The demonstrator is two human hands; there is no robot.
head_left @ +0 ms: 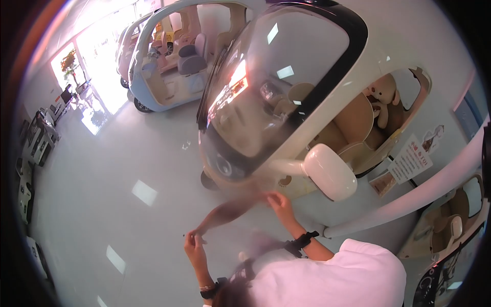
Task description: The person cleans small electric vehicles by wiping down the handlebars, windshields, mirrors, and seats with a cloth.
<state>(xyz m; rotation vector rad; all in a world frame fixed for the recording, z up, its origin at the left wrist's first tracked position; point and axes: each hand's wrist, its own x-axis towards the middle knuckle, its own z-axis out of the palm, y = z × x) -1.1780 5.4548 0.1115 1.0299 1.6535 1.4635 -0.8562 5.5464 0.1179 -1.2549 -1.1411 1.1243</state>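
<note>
A reddish-brown strip of cloth (227,211), blurred by motion, stretches in mid-air between my two hands. Its lower left end is pinched in the fingers of my left hand (195,246). At the upper right end, my right hand (277,203) grips it between thumb and fingers. Both wrists wear black bands. Just beyond the cloth is the front of a cream-coloured small vehicle (291,166), with its rounded side mirror (331,172) to the right of my right hand.
A light blue open-sided vehicle (174,97) stands at the back left. A plush bear (382,91) sits inside the cream vehicle. A pale rounded bar (399,209) runs across the right, near a printed sign (410,158). Model vehicles (38,138) line the left side.
</note>
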